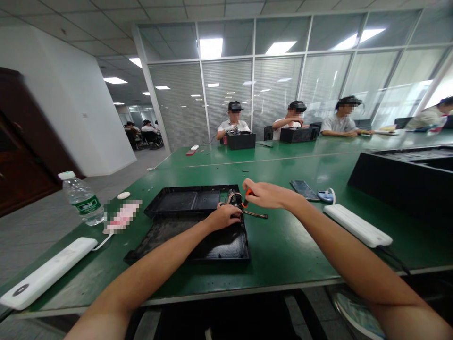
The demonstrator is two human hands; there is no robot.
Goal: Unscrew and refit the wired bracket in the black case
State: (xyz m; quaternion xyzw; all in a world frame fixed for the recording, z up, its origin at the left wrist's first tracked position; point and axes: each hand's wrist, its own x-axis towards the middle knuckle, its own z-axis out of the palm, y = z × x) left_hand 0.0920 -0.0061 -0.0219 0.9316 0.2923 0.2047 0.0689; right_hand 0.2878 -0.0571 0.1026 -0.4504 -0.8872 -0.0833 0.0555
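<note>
An opened black plastic casing (198, 231) lies on the green table (283, 245) in front of me, its far half (184, 200) flat beside the near half. My left hand (223, 217) is closed on a small part with coiled wires (231, 200) at the casing's right edge. My right hand (265, 194) pinches a small orange-handled tool (247, 196) just above that part. A thin metal tool (255, 215) lies on the table right below my right hand.
A water bottle (83, 198) and a white slab (46, 271) lie at the left; another white slab (357, 225), a dark phone (305, 190) and a blue item (325, 196) at the right. A large black case (403, 182) stands far right. Several people work at the table's far side.
</note>
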